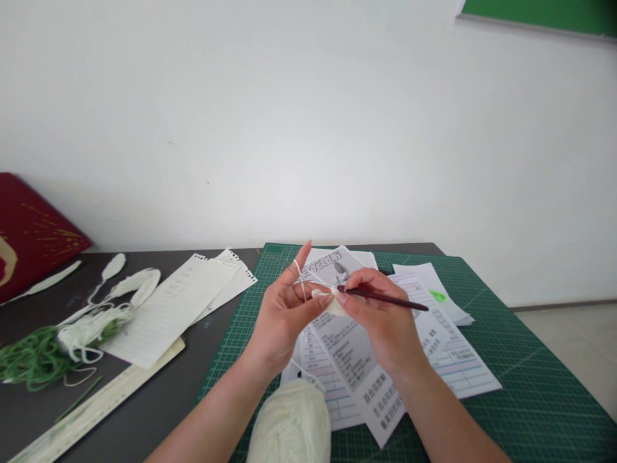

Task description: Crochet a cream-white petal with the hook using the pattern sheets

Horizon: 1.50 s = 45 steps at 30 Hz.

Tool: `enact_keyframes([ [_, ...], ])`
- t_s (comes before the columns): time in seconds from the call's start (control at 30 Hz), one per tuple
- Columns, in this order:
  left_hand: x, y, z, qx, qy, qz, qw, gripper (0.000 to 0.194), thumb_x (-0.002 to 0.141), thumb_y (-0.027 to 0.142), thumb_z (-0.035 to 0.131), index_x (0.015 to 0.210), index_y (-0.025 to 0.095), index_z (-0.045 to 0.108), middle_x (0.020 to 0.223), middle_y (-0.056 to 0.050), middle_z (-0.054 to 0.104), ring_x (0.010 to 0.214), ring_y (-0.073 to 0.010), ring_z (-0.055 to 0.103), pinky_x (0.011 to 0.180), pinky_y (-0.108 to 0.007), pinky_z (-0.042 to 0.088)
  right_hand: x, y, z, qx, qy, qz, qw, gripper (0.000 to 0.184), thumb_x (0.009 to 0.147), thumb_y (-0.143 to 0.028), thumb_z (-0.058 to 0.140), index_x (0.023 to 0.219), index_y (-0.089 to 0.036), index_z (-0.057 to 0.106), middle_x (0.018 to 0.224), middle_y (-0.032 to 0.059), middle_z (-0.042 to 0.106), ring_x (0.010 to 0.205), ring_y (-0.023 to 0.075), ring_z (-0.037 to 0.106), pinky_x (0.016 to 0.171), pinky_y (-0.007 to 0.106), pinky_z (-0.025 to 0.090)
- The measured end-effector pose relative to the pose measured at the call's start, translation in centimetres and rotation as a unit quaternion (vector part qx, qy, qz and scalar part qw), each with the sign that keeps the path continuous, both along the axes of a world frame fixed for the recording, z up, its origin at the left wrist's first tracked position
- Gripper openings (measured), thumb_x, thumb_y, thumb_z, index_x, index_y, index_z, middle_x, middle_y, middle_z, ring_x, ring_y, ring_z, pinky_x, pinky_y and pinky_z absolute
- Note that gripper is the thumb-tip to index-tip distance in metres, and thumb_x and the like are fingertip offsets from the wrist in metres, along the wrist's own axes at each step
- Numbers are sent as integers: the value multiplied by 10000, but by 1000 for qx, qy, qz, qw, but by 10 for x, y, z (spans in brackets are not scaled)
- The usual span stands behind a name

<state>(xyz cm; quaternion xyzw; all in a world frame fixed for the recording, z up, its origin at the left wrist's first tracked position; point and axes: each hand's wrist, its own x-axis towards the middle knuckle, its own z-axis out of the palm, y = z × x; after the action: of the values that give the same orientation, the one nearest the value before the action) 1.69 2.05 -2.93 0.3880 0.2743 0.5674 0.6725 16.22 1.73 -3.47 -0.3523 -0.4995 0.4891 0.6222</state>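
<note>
My right fingers point(354, 299) grip the dark hook and my left fingers point(308, 308) pinch the white crochet piece point(337, 307) beside them, yarn looped over one, seemingly for tension.

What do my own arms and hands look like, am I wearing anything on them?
Your left hand and right hand are ungloved, with no watch or bracelet in view. No sleeve shows on the left forearm or right forearm. Nail polish is hard to tell.
</note>
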Motion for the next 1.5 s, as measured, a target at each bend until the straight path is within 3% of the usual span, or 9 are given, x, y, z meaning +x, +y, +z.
enact_keyframes([
  [0.33, 2, -1, 1, -23, 6, 8, 1000, 821, 751, 77, 722, 1447, 276, 335, 763, 29, 689, 694, -77, 595, 719, -207, 445, -1, 1, 1, 8, -11, -20, 1000, 98, 726, -146, 723, 735, -228, 668, 724, -36, 616, 699, 132, 552, 634, 254, 429],
  [0.57, 3, -1, 4, -16, 5, 18, 1000, 849, 761, 102, 715, 1468, 288, 283, 748, 27, 655, 703, -100, 591, 715, -229, 450, -3, 3, -4, -48, 84, -35, 995, 97, 733, -289, 754, 812, -233, 753, 777, 8, 734, 756, 167, 625, 702, 289, 464],
  [0.8, 4, -3, 6, -8, 2, 33, 999, 860, 733, 136, 743, 1460, 288, 309, 705, 33, 641, 691, -112, 597, 701, -225, 454, -2, 6, -3, -168, 261, 43, 950, 172, 689, -307, 799, 792, -175, 756, 662, 22, 727, 616, 134, 632, 593, 236, 485],
  [1.03, 4, -5, 11, -7, 15, 47, 999, 850, 722, 159, 752, 1450, 289, 335, 693, 35, 626, 675, -121, 591, 673, -229, 455, -3, 9, -2, -208, 307, 54, 927, 155, 696, -272, 800, 791, -168, 734, 638, 3, 699, 562, 100, 612, 530, 180, 486],
  [1.27, 3, -5, 8, 14, 54, 69, 996, 847, 721, 182, 760, 1444, 316, 341, 683, 39, 618, 683, -120, 580, 679, -227, 453, -3, 6, 0, -160, 284, 40, 944, 160, 689, -265, 808, 779, -187, 702, 629, -1, 700, 581, 103, 620, 556, 190, 485],
  [1.5, 5, -7, 10, 11, 96, 119, 988, 798, 712, 199, 760, 1421, 268, 401, 715, 14, 663, 706, -149, 594, 687, -255, 463, -2, 4, -5, -56, 160, -41, 985, 117, 768, -300, 740, 835, -209, 708, 708, -1, 708, 650, 127, 647, 621, 240, 509],
])
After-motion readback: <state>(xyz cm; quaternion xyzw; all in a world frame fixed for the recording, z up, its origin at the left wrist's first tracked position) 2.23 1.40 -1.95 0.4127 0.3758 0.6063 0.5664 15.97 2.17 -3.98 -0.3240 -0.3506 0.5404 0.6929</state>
